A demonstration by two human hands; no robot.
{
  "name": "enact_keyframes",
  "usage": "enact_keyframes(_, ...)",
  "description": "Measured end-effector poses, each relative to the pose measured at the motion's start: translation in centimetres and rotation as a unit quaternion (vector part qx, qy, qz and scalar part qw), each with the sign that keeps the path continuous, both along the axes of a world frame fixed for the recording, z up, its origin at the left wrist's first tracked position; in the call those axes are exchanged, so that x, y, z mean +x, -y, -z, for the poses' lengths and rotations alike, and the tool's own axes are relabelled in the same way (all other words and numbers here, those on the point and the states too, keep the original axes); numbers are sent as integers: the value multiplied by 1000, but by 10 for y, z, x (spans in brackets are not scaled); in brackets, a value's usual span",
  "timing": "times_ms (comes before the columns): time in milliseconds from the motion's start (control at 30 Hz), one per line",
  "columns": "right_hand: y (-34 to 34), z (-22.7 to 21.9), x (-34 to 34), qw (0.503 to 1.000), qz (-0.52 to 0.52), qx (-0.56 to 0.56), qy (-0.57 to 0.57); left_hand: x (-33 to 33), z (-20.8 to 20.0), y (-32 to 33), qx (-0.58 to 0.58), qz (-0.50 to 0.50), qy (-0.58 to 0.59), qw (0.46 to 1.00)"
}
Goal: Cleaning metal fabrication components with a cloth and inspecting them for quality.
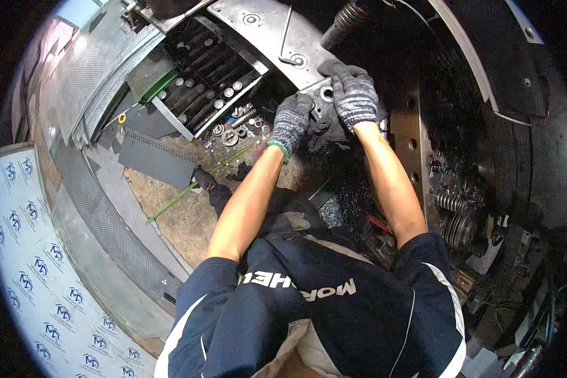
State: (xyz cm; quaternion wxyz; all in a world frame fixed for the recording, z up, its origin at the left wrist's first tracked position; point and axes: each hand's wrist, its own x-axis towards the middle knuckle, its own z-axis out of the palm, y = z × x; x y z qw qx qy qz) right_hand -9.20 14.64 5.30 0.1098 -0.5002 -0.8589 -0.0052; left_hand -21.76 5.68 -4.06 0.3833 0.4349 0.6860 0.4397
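A grey metal block (321,111) with a round hole sits at the front corner of a metal machine plate (249,17). My left hand (294,117), in a grey striped knit glove with a green cuff, has its fingers bent around the block's left side. On the other side, my right hand (354,96) wears a matching glove and grips the block's right edge with curled fingers. Its fingertips are partly hidden by the dark background. An L-shaped hex key (286,41) stands on the plate, its short end at a round fitting. Below the block, dark cloth-like material is hard to make out.
Left of the plate is a metal rack (230,104) of dark rods with round ends. Loose bolts and rings (239,126) lie beside it. A thin green rod (176,205) crosses the floor near a grey metal sheet (154,157). Coil springs (453,214) stand at the right.
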Motion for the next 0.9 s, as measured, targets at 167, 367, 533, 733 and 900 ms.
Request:
enact_keyframes(167, 4, 2, 0, 992, -124, 28, -6, 12, -21, 4, 39, -51, 55, 996)
enact_keyframes(367, 53, -14, 13, 980, -136, -142, -27, 16, -33, 12, 2, -53, 27, 998)
enact_keyframes(533, 33, -46, 4, 984, -70, -156, -42, 14, -22, 11, 29, -65, 121, 990)
enact_keyframes(733, 49, 3, 24, 990, -79, -94, -64, 20, -45, 12, -31, -106, 291, 950)
enact_keyframes(900, 41, -16, 68, 950, 95, -213, -209, 18, -19, 11, 48, -73, 358, 930)
